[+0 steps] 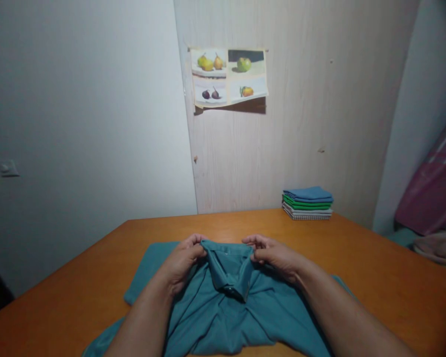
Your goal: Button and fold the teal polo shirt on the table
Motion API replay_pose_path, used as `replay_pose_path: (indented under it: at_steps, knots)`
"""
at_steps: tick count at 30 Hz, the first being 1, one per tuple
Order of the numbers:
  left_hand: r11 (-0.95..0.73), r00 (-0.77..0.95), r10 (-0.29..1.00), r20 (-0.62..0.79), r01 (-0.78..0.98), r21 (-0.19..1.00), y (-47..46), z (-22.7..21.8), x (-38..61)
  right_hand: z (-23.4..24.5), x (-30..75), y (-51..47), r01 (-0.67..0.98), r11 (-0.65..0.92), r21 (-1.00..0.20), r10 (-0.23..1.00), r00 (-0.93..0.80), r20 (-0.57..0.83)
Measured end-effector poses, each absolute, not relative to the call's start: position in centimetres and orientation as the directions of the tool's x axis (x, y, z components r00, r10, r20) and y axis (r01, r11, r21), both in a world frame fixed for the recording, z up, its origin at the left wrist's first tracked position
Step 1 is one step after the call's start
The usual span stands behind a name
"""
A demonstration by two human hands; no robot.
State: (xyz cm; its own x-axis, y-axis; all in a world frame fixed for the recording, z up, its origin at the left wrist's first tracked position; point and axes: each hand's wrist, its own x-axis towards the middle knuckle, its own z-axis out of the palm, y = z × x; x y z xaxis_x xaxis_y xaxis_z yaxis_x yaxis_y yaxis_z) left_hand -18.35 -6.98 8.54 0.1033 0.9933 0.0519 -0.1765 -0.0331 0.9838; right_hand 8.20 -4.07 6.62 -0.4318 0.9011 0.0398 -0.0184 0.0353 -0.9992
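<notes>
A teal collared shirt (215, 322) lies spread and wrinkled across the near part of the table, its collar toward the far side. My left hand (186, 260) pinches the collar's left end between thumb and fingers. On the other end, my right hand (273, 255) grips the collar in the same way. Between the two hands the collar is held up and stretched, with its points hanging toward me. Parts of the shirt are hidden under my forearms.
The orange wooden table (367, 263) reaches back to a pale panelled wall. Near its far right edge stands a stack of folded cloths (307, 203) in blue, green and grey. A fruit picture sheet (228, 77) hangs on the wall. Pink fabric (427, 193) is at the right.
</notes>
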Motion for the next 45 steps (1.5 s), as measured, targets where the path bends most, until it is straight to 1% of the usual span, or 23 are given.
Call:
replay_pose_path:
  at_steps: [3,5,8,11,12,14,17,19,21,24,26,29,31,34,37,42,45]
  knots:
    - [-0.042,0.095,0.993,0.068,-0.25,0.967,-7.1,8.9,-18.5,7.1,8.4,-4.7,-0.015,0.05,-0.999,0.846,-0.53,0.051]
    - [-0.039,0.099,0.993,0.064,-0.238,0.97,-7.2,9.1,-18.7,7.1,8.6,-4.9,0.055,0.092,-0.994,0.816,-0.577,0.043]
    - [-0.025,0.1,0.994,0.042,-0.165,0.986,-7.3,9.2,-19.0,6.9,8.9,-4.7,0.196,0.152,-0.969,0.78,-0.626,-0.004]
    - [-0.052,0.098,0.994,0.055,-0.034,0.998,-7.0,9.0,-19.4,6.7,9.1,-4.4,0.317,0.219,-0.923,0.805,-0.593,-0.012]
    - [-0.087,0.1,0.991,0.084,0.025,0.996,-6.8,8.9,-19.5,6.8,9.1,-4.3,0.344,0.245,-0.906,0.827,-0.563,0.009]
    - [-0.209,0.111,0.975,0.193,0.168,0.963,-6.5,8.9,-19.7,7.1,9.2,-4.0,0.361,0.295,-0.885,0.868,-0.489,0.09]
    - [-0.417,0.18,0.909,0.376,0.364,0.833,-6.2,9.0,-19.8,7.7,9.5,-3.8,0.324,0.335,-0.885,0.903,-0.378,0.204]
    - [-0.484,0.249,0.875,0.415,0.424,0.766,-6.2,9.2,-19.7,8.0,9.8,-3.7,0.303,0.339,-0.891,0.911,-0.34,0.231]
    - [-0.481,0.29,0.876,0.386,0.445,0.756,-6.5,9.2,-19.6,8.1,9.9,-3.7,0.295,0.343,-0.892,0.912,-0.333,0.241]
    - [-0.4,0.306,0.91,0.28,0.465,0.79,-6.9,9.1,-19.5,8.1,10.1,-3.8,0.297,0.355,-0.886,0.903,-0.354,0.243]
    - [-0.352,0.323,0.922,0.215,0.462,0.814,-7.1,9.2,-19.7,8.0,10.3,-3.9,0.321,0.358,-0.877,0.892,-0.394,0.22]
    - [-0.305,0.325,0.928,0.183,0.377,0.875,-7.4,9.6,-20.3,8.2,10.6,-4.1,0.349,0.364,-0.863,0.874,-0.448,0.188]
    - [-0.257,0.293,0.94,0.172,0.283,0.924,-7.7,10.1,-20.8,8.6,10.8,-4.3,0.316,0.355,-0.88,0.87,-0.456,0.187]
    - [-0.201,0.25,0.956,0.155,0.171,0.965,-8.0,10.7,-21.4,9.2,11.0,-4.5,0.2,0.299,-0.933,0.878,-0.442,0.186]
    - [-0.197,0.232,0.958,0.171,0.092,0.976,-8.0,10.8,-21.6,9.5,11.1,-4.6,0.117,0.244,-0.963,0.891,-0.418,0.175]
    - [-0.201,0.125,0.973,0.194,0.047,0.978,-7.5,10.5,-21.1,9.0,10.9,-4.2,0.099,0.231,-0.968,0.912,-0.368,0.18]
    - [-0.195,0.09,0.977,0.194,-0.006,0.981,-7.3,10.3,-20.7,8.8,10.8,-4.0,0.073,0.222,-0.972,0.918,-0.352,0.183]
